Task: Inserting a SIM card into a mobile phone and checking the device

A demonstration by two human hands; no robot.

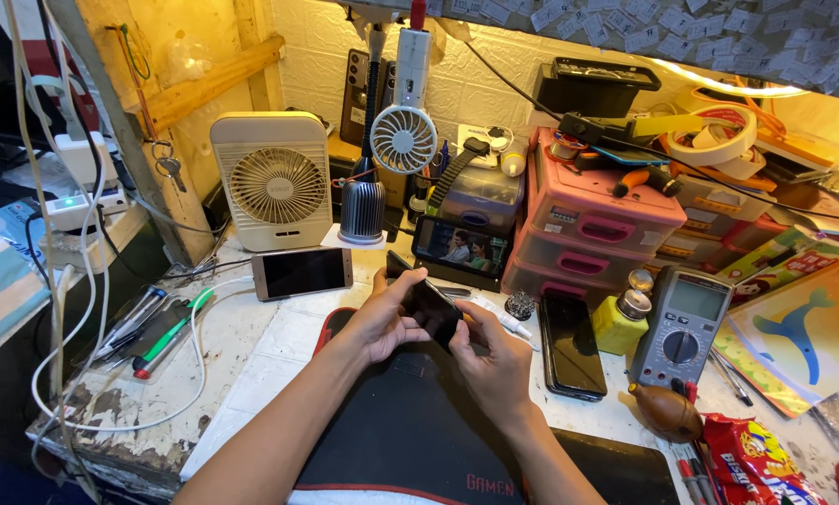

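Observation:
A dark smartphone (432,309) is held tilted above a black work mat (410,421) by both my hands. My left hand (385,323) grips its left side with the thumb along the upper edge. My right hand (492,358) holds the lower right end, fingers curled under it. A second black phone (570,344) lies flat just to the right of my right hand. A gold-edged phone (302,272) lies face up on the bench to the upper left.
A white desk fan (274,180), a small clip fan (404,138), pink drawer boxes (597,223), a propped phone playing video (462,248), a yellow bottle (618,323), a multimeter (683,325), pens (153,332) and white cables (59,281) crowd the bench.

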